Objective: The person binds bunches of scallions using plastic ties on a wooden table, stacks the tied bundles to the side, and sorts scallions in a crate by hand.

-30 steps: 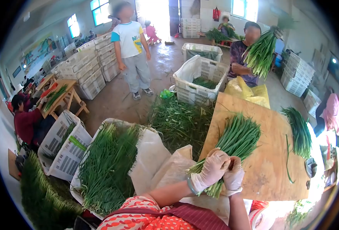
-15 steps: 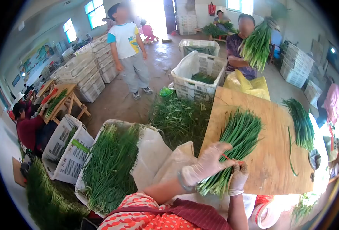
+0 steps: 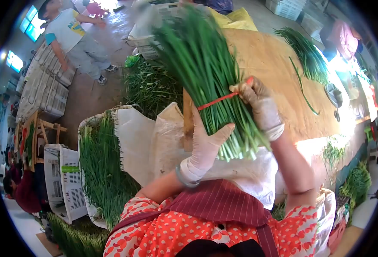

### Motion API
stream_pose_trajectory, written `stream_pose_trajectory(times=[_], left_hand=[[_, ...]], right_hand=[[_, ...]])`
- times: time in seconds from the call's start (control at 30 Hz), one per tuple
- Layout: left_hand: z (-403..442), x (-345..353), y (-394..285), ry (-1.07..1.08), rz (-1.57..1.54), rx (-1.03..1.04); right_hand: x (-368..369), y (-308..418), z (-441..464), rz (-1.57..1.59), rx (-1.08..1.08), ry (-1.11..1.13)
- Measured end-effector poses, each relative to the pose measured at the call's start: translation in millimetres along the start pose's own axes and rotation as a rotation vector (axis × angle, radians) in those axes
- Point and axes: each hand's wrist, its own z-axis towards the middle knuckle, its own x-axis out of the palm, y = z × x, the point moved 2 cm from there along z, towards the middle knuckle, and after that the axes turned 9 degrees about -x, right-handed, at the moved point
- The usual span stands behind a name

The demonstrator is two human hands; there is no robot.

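Observation:
A thick bundle of garlic chives (image 3: 201, 64) is raised over the wooden board (image 3: 261, 55), leaf tips pointing up and left, pale cut ends toward me. A red tie (image 3: 216, 102) crosses its lower part. My gloved left hand (image 3: 207, 139) grips the bundle from the left and beneath, its thumb across the front of the stems. At the bundle's right side, my gloved right hand (image 3: 259, 100) is closed on the end of the red tie, a bit of red showing at its fingertips. The tie behind the bundle is hidden.
Another chive bunch (image 3: 306, 55) and a loose stalk (image 3: 302, 85) lie at the board's right, near a dark round object (image 3: 333, 95). Left of me a lined crate (image 3: 103, 158) holds more chives. Trimmings (image 3: 148, 88) cover the floor. A person (image 3: 75, 36) stands back left.
The bundle has come up off the board, now with the red tie drawn across it. My left hand has gone under its left side. The camera view has tilted down and turned.

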Motion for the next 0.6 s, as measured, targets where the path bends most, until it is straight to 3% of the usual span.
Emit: stream_pose_trajectory(times=[0.03, 0.07, 0.13, 0.2, 0.23, 0.27, 0.33, 0.4, 0.43, 0.5, 0.53, 0.6], left_hand=[[1, 2, 8, 0.009, 0.025, 0.072], [0, 1, 17, 0.016, 0.049, 0.141], [1, -7, 37, 0.067, 0.097, 0.04], [-1, -15, 49, 0.333, 0.253, -0.177], [-5, -26, 53, 0.441, 0.523, -0.314], [-3, -28, 42, 0.45, 0.518, -0.317], [14, -23, 2, 0.419, 0.52, -0.095], [42, -14, -41, 0.315, 0.67, 0.3], [63, -9, -41, 0.315, 0.668, 0.3], [97, 4, -33, 0.289, 0.877, 0.752], [106, 3, -25, 0.288, 0.868, 0.762], [126, 0, 10, 0.492, 1.492, 0.402]], right_hand=[[1, 11, 8, -0.032, -0.035, 0.181], [-7, 18, 20, -0.038, -0.025, 0.173], [-21, 23, 39, -0.28, 0.038, 0.63], [-28, 6, 42, -0.456, 0.133, 0.591], [-33, -12, 42, -0.591, 0.167, 0.566], [-38, -29, 44, -0.73, 0.197, 0.542], [-38, -50, 50, -0.675, 0.157, 0.492], [-33, -59, 50, -0.452, 0.179, 0.361], [-28, -44, 47, -0.521, 0.216, 0.41], [-28, -53, 38, -0.341, 0.194, 0.282], [-31, -60, 37, -0.161, 0.165, 0.159], [-37, -79, 39, -0.149, 0.082, 0.098]])
